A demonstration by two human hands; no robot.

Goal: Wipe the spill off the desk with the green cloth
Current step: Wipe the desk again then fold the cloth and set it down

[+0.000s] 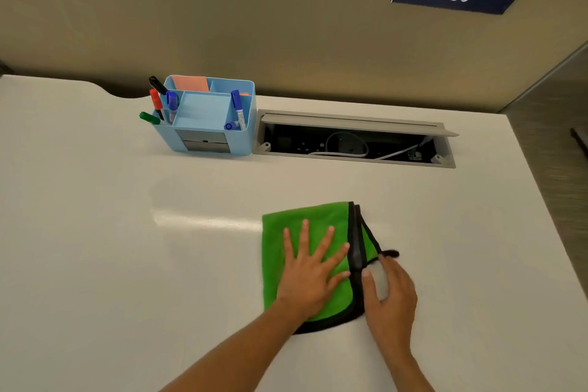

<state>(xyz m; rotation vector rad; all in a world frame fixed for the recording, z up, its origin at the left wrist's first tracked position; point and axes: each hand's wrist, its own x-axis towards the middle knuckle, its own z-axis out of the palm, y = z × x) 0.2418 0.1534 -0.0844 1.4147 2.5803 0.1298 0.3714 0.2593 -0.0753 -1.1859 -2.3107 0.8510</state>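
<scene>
My left hand [310, 274] lies flat with fingers spread on the green cloth [276, 264], pressing it to the white desk [127, 248]; my right hand [389, 288] is curled beside it, fingertips touching the cloth's black edge. The folded cloth sits near me, right of centre, with a blue pen holder [206, 121] and an open cable tray [353, 140] further back.

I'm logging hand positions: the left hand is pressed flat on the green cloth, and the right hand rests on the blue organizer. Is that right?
Not quite. The left hand is flat on the green cloth, but the right hand is at the cloth's black-trimmed right edge, not on the blue organizer, which stands untouched at the back of the desk. The head view shows it.
</scene>
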